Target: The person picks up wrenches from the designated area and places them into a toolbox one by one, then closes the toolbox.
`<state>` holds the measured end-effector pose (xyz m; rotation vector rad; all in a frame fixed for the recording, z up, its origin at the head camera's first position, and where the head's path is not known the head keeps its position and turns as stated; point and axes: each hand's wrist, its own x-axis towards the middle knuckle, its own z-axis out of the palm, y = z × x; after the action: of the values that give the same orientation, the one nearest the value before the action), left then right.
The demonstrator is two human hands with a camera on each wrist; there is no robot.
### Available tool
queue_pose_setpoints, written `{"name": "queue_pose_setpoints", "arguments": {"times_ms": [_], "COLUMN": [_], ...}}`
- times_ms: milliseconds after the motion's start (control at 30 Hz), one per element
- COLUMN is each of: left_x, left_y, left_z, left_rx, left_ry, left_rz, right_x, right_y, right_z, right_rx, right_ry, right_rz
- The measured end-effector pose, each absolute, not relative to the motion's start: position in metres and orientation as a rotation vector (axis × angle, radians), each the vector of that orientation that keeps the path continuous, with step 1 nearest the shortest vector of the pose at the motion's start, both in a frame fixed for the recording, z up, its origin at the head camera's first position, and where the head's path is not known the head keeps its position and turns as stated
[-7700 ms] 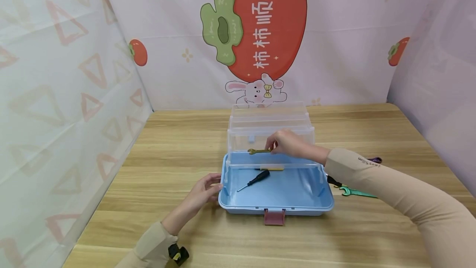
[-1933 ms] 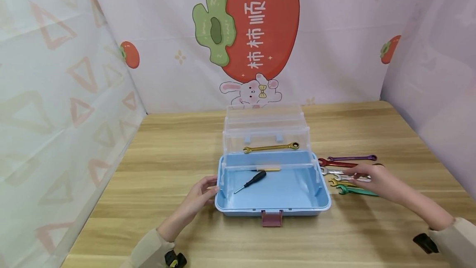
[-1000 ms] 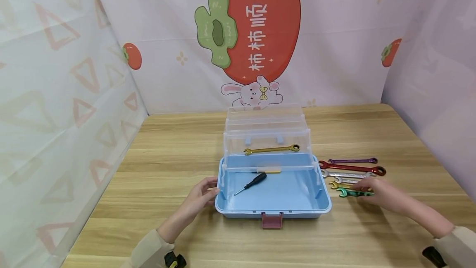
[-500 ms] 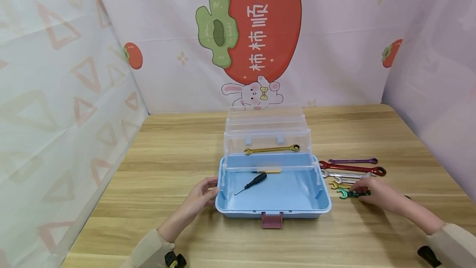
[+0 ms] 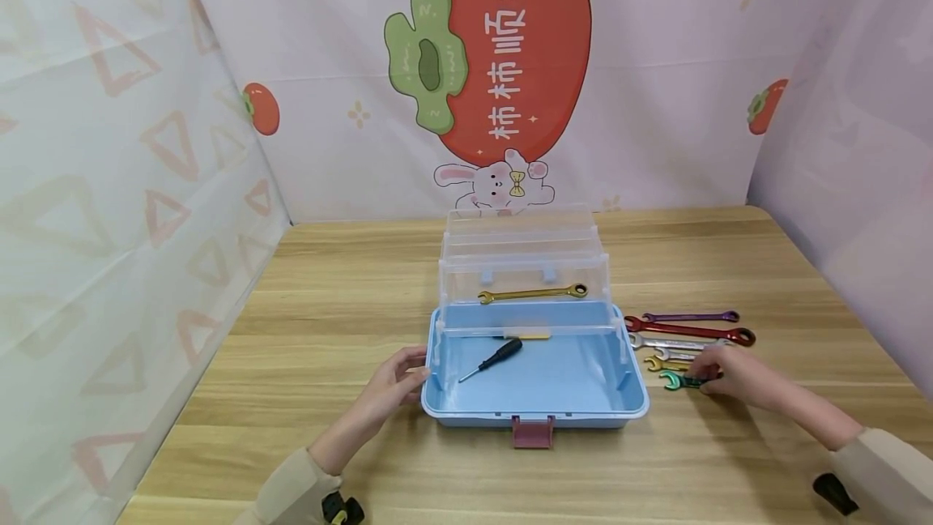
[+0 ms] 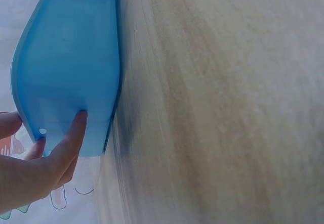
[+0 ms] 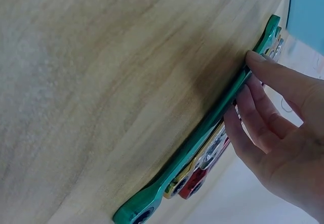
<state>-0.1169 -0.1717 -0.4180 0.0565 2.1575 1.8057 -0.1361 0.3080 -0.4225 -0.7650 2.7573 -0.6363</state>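
Note:
My left hand (image 5: 389,383) holds the left end of a blue toolbox (image 5: 576,383), thumb at the rim and fingertips against the outer wall in the left wrist view. The box stands open, its clear tray and lid folded back. My right hand (image 5: 736,375) pinches a green combination wrench (image 7: 190,145) between thumb and fingers near its open end; the hand covers much of it in the head view. A gold wrench (image 5: 535,292) lies in the clear tray. Inside the box are a black-handled screwdriver (image 5: 506,348) and a yellow-handled tool (image 5: 535,336), partly behind the tray.
Beyond the green wrench, right of the box, lie a smaller gold wrench (image 5: 663,364), silver wrenches (image 5: 678,343), a red wrench (image 5: 688,330) and a purple wrench (image 5: 688,317). A pink latch (image 5: 533,433) hangs at the box's front. Fabric walls surround the wooden table (image 5: 342,290).
Earlier my right hand held the gold wrench at the clear tray, where it now lies. The hand moved to the wrenches on the right and took hold of the green one. My left hand stayed.

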Motion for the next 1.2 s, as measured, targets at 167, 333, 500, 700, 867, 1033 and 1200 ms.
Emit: {"name": "queue_pose_setpoints", "arguments": {"times_ms": [167, 333, 500, 700, 867, 1033, 1200], "left_x": [-0.1177, -0.1175, -0.1171, -0.1173, -0.1169, -0.1169, -0.1176], "left_y": [-0.1722, -0.1727, -0.1734, -0.1734, -0.1732, -0.1732, -0.1729], "left_z": [-0.4188, -0.4187, -0.419, -0.4195, -0.4194, -0.4195, -0.4195], "left_rx": [0.059, 0.066, 0.067, 0.072, 0.073, 0.071, 0.07], "left_ry": [2.155, 2.149, 2.145, 2.145, 2.147, 2.141, 2.143], "left_rz": [1.801, 1.804, 1.808, 1.814, 1.811, 1.811, 1.806], "right_x": [-0.1375, -0.1398, -0.1427, -0.1443, -0.1438, -0.1432, -0.1428], "right_y": [0.3092, 0.3106, 0.311, 0.3121, 0.3133, 0.3145, 0.3168], "right_z": [-0.4231, -0.4249, -0.4254, -0.4242, -0.4235, -0.4238, -0.4258], "right_rx": [-0.78, -0.784, -0.822, -0.858, -0.903, -0.936, -0.951], "right_ry": [2.717, 2.663, 2.616, 2.574, 2.536, 2.542, 2.539], "right_rz": [-0.682, -0.747, -0.764, -0.78, -0.827, -0.84, -0.877]}}
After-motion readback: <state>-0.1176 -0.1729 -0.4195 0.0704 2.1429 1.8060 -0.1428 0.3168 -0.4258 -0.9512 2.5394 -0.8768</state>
